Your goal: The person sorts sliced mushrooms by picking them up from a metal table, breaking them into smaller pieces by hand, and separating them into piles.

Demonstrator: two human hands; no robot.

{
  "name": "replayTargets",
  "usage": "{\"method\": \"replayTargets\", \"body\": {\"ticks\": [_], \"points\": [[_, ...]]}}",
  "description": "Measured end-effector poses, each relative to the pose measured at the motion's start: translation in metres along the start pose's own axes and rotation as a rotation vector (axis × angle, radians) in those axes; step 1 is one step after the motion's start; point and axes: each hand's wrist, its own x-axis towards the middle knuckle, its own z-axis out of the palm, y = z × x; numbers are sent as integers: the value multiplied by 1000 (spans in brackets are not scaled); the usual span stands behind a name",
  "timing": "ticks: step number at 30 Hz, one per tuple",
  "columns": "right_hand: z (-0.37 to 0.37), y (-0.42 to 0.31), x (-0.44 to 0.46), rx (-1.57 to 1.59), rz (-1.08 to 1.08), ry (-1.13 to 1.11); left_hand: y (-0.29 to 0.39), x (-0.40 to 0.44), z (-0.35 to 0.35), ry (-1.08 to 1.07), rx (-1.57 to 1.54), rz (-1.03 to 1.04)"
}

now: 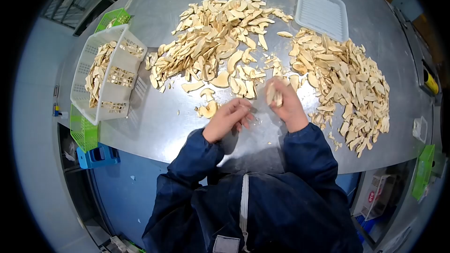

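Note:
My right hand (286, 105) is closed around a few pale mushroom slices (274, 94), above the metal table between two heaps. My left hand (229, 119) hovers just left of it with fingers curled; whether anything is between them is too blurred to tell. Ahead of my hands spreads a large heap of dried mushroom slices (211, 42). Another heap of slices (349, 75) lies to the right. Close to my left hand, a few larger slices (207, 109) rest on the metal table (154, 129).
At the left, a white basket (117, 84) holds slices, with green baskets (84, 129) by it. A white tray (322, 11) lies at the back right. Below the table's left edge stands a blue stool (98, 156). A green crate (423, 171) is at the far right.

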Motion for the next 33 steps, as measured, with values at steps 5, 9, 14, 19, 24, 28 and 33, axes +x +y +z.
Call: {"method": "replayTargets", "body": {"ticks": [5, 9, 14, 19, 24, 28, 33], "points": [[-5, -15, 5, 211, 5, 36, 28, 24, -12, 467, 868, 272], [-20, -10, 9, 214, 56, -47, 19, 43, -20, 485, 1047, 398], [-19, -9, 9, 219, 48, -25, 21, 35, -34, 470, 834, 377], [-16, -10, 9, 201, 45, -21, 24, 20, -43, 339, 673, 235], [-18, -8, 11, 197, 36, -17, 39, 17, -5, 320, 966, 171], [-16, -9, 10, 171, 34, 1, 17, 34, 7, 447, 1193, 425], [-14, -10, 8, 155, 28, -32, 25, 28, -8, 316, 742, 179]]}}
